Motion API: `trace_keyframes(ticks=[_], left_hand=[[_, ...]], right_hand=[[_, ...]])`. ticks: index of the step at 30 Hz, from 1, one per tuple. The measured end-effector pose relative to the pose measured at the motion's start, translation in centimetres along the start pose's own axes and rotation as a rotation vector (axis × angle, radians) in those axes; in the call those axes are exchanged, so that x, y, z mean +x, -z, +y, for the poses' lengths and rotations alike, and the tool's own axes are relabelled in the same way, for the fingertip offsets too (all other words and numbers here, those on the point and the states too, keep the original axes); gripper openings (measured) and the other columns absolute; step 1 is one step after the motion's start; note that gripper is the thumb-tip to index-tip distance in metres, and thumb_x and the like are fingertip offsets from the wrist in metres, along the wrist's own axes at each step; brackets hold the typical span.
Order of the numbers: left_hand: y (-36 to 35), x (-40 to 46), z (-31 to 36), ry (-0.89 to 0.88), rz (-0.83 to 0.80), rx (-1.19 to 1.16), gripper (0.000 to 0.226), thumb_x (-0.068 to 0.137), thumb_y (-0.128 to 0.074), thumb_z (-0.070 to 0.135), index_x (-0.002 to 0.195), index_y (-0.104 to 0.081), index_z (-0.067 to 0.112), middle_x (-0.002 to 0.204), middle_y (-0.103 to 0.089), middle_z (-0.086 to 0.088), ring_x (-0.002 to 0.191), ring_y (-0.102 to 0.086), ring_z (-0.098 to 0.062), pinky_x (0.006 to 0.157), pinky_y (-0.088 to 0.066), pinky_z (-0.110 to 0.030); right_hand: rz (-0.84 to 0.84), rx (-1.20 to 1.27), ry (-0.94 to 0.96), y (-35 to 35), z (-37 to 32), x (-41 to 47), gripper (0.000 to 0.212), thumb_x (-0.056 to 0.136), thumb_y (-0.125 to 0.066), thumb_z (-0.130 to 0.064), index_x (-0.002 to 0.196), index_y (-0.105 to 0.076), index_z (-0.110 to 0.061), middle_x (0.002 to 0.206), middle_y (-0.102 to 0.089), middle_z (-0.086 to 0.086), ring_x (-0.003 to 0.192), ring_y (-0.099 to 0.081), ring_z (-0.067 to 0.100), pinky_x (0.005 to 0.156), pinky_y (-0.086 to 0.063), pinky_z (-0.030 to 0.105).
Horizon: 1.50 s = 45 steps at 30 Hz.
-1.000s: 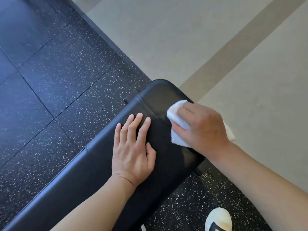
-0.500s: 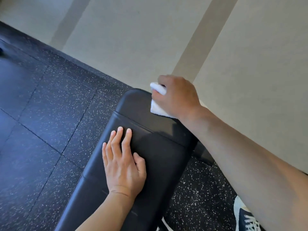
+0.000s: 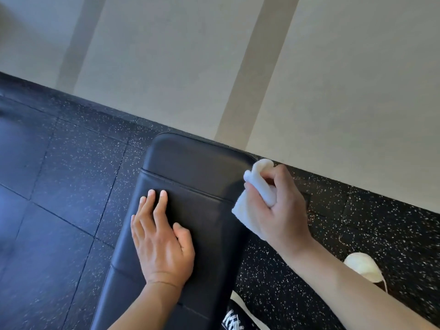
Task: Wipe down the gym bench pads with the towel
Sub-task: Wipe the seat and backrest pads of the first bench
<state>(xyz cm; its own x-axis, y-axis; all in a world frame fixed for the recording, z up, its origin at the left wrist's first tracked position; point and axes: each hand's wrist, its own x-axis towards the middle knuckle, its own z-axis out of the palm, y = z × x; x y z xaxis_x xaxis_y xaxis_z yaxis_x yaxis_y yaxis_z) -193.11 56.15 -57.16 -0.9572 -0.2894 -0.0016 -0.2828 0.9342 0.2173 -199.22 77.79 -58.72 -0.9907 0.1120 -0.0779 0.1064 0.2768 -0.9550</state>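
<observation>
A black padded gym bench (image 3: 195, 167) runs from the bottom of the head view up to its rounded far end near the wall. My left hand (image 3: 162, 239) lies flat on the pad, fingers spread, holding nothing. My right hand (image 3: 278, 206) grips a white towel (image 3: 247, 210) at the bench's right side edge, close to the far corner. Part of the towel bunches up between my fingers and part hangs against the pad's side.
Black speckled rubber floor tiles (image 3: 59, 186) surround the bench. A pale wall (image 3: 333, 91) with darker vertical stripes stands right behind the bench end. My shoes show at the bottom: a black laced one (image 3: 234, 320) beside the bench and a white toe cap (image 3: 362, 265) further right.
My right hand has carried the towel from the top of the bench's far end over to its right side edge. My left hand has stayed flat on the pad. The view has swung.
</observation>
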Motion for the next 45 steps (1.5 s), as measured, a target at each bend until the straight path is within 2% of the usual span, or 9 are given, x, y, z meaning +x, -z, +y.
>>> trace_keyframes(ticks=[4,7,17,23,28,33,36,40,45], left_hand=[[-0.1,0.2,0.0,-0.012,0.018,-0.002,0.069,0.088,-0.038,0.024,0.155,-0.044,0.008,0.164,-0.037,-0.012,0.155,-0.03,-0.038,0.125,-0.024,-0.063],[-0.2,0.2,-0.2,-0.022,0.024,0.008,0.069,0.087,-0.039,0.023,0.155,-0.044,0.006,0.163,-0.038,-0.014,0.154,-0.032,-0.04,0.124,-0.025,-0.063],[-0.5,0.1,-0.4,-0.031,0.029,0.017,0.071,0.087,-0.038,0.024,0.156,-0.042,0.006,0.164,-0.036,-0.016,0.154,-0.03,-0.04,0.125,-0.024,-0.061],[-0.6,0.2,-0.5,-0.054,0.037,0.019,0.072,0.087,-0.038,0.023,0.155,-0.042,0.002,0.162,-0.037,-0.019,0.153,-0.031,-0.041,0.126,-0.025,-0.059],[-0.6,0.3,-0.4,-0.035,0.023,0.01,0.072,0.087,-0.037,0.023,0.156,-0.042,0.003,0.163,-0.036,-0.018,0.154,-0.03,-0.042,0.124,-0.024,-0.062],[0.1,0.2,0.3,0.013,-0.021,0.008,0.072,0.087,-0.037,0.022,0.157,-0.04,0.007,0.165,-0.034,-0.014,0.156,-0.027,-0.039,0.126,-0.022,-0.062],[0.3,0.4,0.3,0.013,-0.035,0.011,0.071,0.087,-0.039,0.022,0.156,-0.041,0.007,0.165,-0.034,-0.014,0.156,-0.028,-0.04,0.125,-0.022,-0.062],[0.4,0.3,0.4,0.02,-0.044,0.006,0.071,0.087,-0.04,0.024,0.156,-0.042,0.008,0.165,-0.034,-0.014,0.156,-0.027,-0.038,0.125,-0.023,-0.063],[0.5,0.4,0.3,0.014,-0.043,0.003,0.07,0.086,-0.042,0.025,0.155,-0.043,0.009,0.164,-0.037,-0.015,0.155,-0.03,-0.041,0.125,-0.022,-0.064]], right_hand=[[0.131,-0.007,-0.138,-1.3,-1.3,4.6,0.006,0.093,-0.059,-0.024,0.093,-0.057,-0.019,0.086,-0.064,-0.006,0.081,-0.061,0.016,0.072,-0.051,0.041],[0.023,0.082,-0.242,-0.8,-1.4,8.1,0.021,0.099,-0.063,-0.031,0.083,-0.052,-0.021,0.073,-0.058,-0.007,0.073,-0.057,0.018,0.069,-0.05,0.045],[0.179,0.085,-0.27,-2.0,1.4,-3.7,0.028,0.109,-0.043,-0.038,0.093,-0.052,-0.018,0.075,-0.054,-0.007,0.071,-0.055,0.016,0.067,-0.045,0.036],[0.225,0.223,-0.369,-1.7,0.6,1.5,0.024,0.111,-0.047,-0.033,0.099,-0.058,-0.016,0.078,-0.061,-0.002,0.074,-0.058,0.008,0.073,-0.048,0.026],[0.11,0.019,-0.323,-1.0,0.4,5.5,0.025,0.105,-0.048,-0.044,0.09,-0.054,-0.026,0.07,-0.058,-0.009,0.073,-0.057,0.013,0.068,-0.045,0.037],[0.09,0.147,-0.29,0.3,-1.7,1.6,0.018,0.105,-0.053,-0.019,0.09,-0.049,-0.028,0.08,-0.06,-0.012,0.077,-0.054,0.003,0.071,-0.04,0.012],[0.02,0.063,-0.27,0.9,-1.9,1.0,0.025,0.103,-0.052,-0.028,0.086,-0.045,-0.046,0.089,-0.061,-0.023,0.084,-0.057,0.007,0.077,-0.044,0.02],[-0.13,0.001,-0.338,1.1,-1.4,5.5,0.024,0.105,-0.051,-0.034,0.083,-0.047,-0.024,0.076,-0.057,-0.013,0.074,-0.053,0.015,0.069,-0.045,0.031],[-0.505,-0.324,-0.225,-1.1,-3.8,12.6,0.027,0.095,-0.053,-0.036,0.077,-0.044,-0.018,0.072,-0.055,0.004,0.072,-0.053,0.031,0.066,-0.047,0.041]])
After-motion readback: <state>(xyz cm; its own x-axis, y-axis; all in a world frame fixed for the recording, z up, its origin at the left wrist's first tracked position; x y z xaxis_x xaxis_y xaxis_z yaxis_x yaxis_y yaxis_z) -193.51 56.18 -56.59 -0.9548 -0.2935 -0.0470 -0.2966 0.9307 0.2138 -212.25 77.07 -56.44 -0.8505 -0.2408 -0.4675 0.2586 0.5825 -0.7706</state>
